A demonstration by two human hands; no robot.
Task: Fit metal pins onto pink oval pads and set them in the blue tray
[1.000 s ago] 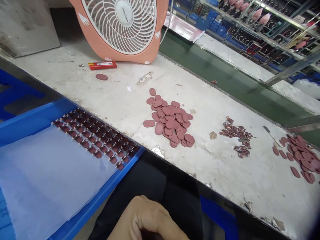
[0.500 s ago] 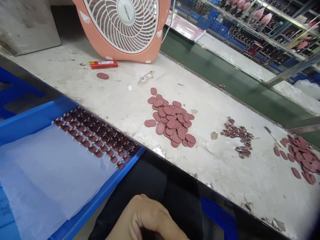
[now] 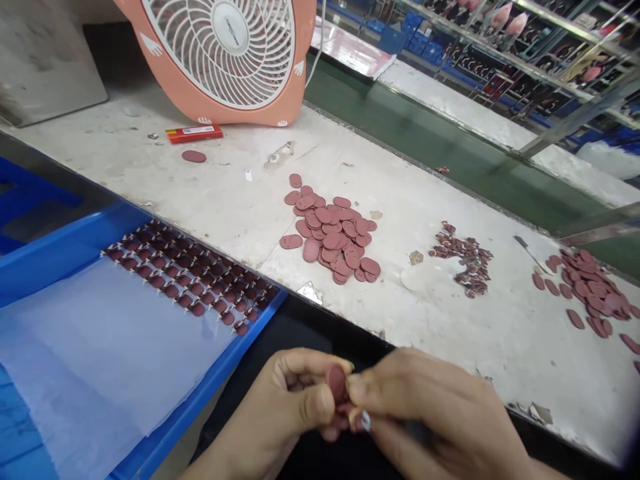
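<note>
One reddish oval piece, near the bench, is pinched in my left hand, thumb to fingers; my right hand grips a small white-tipped part beside it.

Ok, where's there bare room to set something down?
Pale sheet, between the finished-looking rows and the blue tray's wall; bench between small brown bits and its near edge. Crowded: central oval pile, right-hand oval pile.
</note>
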